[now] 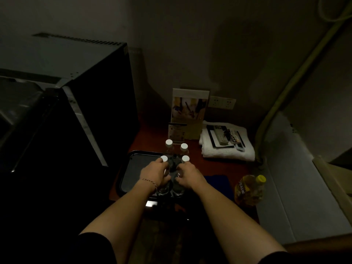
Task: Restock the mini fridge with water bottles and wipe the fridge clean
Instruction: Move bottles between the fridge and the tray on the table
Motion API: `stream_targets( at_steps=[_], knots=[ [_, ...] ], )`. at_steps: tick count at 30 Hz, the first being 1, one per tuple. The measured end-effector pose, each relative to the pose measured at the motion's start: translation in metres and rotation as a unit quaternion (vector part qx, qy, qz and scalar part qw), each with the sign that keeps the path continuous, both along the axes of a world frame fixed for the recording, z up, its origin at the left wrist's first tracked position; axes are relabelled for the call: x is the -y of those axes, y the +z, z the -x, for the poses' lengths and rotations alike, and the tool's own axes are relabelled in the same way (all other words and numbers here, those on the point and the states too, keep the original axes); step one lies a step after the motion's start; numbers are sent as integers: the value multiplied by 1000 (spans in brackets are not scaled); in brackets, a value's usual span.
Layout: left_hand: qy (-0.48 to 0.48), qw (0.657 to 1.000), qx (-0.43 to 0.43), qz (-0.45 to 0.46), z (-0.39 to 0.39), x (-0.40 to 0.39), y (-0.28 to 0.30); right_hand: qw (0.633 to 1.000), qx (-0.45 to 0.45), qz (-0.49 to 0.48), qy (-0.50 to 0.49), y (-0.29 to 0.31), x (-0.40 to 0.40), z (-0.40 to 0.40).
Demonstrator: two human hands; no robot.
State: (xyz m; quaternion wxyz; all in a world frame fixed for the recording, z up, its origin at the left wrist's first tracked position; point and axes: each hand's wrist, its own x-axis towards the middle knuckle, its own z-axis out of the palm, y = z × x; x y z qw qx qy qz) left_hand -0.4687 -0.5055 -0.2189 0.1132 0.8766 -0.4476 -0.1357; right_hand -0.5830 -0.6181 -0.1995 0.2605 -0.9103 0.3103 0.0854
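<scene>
A reddish wooden bench [219, 168] is occupying the middle of the frame. A folded white towel [228, 152] is lying at centre right, carrying a remote control [221, 135] and some dark cards. An upright leaflet stand [189, 111] is leaning by the wall just above centre, beside a wall socket [222, 102]. A yellow-capped bottle [250, 189] is sitting at lower right, near a dark blue cloth [219, 184].

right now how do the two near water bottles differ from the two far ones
The near bottles are each gripped, one by the left hand, one by the right hand; the far bottles stand untouched. The near bottles' bodies are mostly hidden by the hands; the far bottles' show more. All four are upright, clear, with white caps.
</scene>
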Motion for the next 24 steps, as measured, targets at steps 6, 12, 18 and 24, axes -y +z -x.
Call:
stream_targets(
  at_steps=[6, 12, 18, 24],
  knots=[
    [14, 999, 8, 28, 9, -16, 26, 999, 5, 52, -15, 30, -19, 9],
    [-25, 999, -19, 17, 33, -46, 33, 996, 10, 67, -52, 55, -62, 41],
    [-73, 997, -24, 26, 63, -84, 31, 991, 1, 85, -103, 62, -110, 93],
    [-105, 994, -16, 18, 87, -130, 35, 987, 5, 82, -135, 72, -153, 132]
  ],
)
